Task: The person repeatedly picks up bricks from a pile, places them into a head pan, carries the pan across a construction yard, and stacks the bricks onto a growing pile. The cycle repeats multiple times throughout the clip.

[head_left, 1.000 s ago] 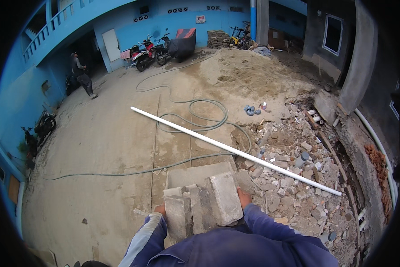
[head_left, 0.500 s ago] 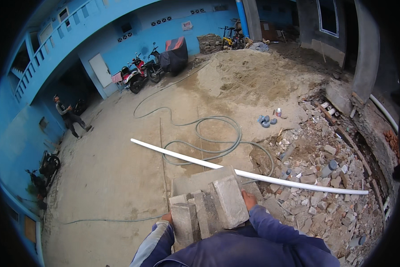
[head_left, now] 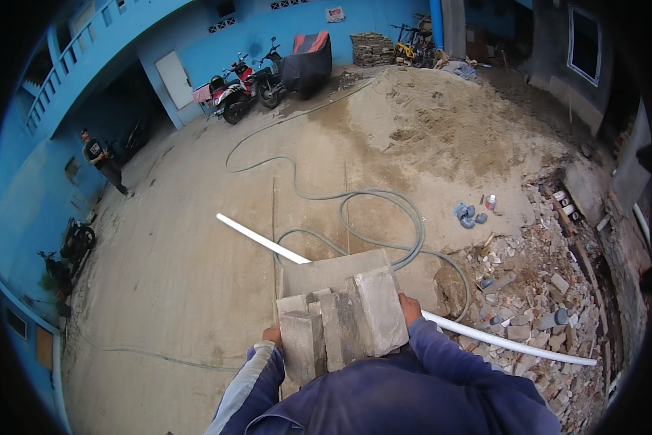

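Observation:
I carry a load of grey concrete blocks (head_left: pixel 340 326) against my front, between both hands. Several thick blocks stand side by side, and a broader flat slab (head_left: pixel 333 274) lies behind them. My left hand (head_left: pixel 273 334) is closed on the left side of the load, its fingers partly hidden. On the other side, my right hand (head_left: pixel 411 309) grips the edge of the rightmost block. Past the load, a long white pipe (head_left: pixel 261 237) lies across the ground, its middle hidden behind the blocks.
A green hose (head_left: pixel 422 225) loops over the ground ahead. Broken rubble (head_left: pixel 533 304) and a trench (head_left: pixel 594 268) lie to the right, with a sand pile (head_left: pixel 442 116) beyond. Grey pipe fittings (head_left: pixel 469 217) sit near the rubble. Parked motorcycles (head_left: pixel 242 87) and a standing person (head_left: pixel 101 161) are farther off.
My view has shifted, and the white pipe now passes closer behind the load. Both hands keep their hold on the blocks. The person at the left has changed stance.

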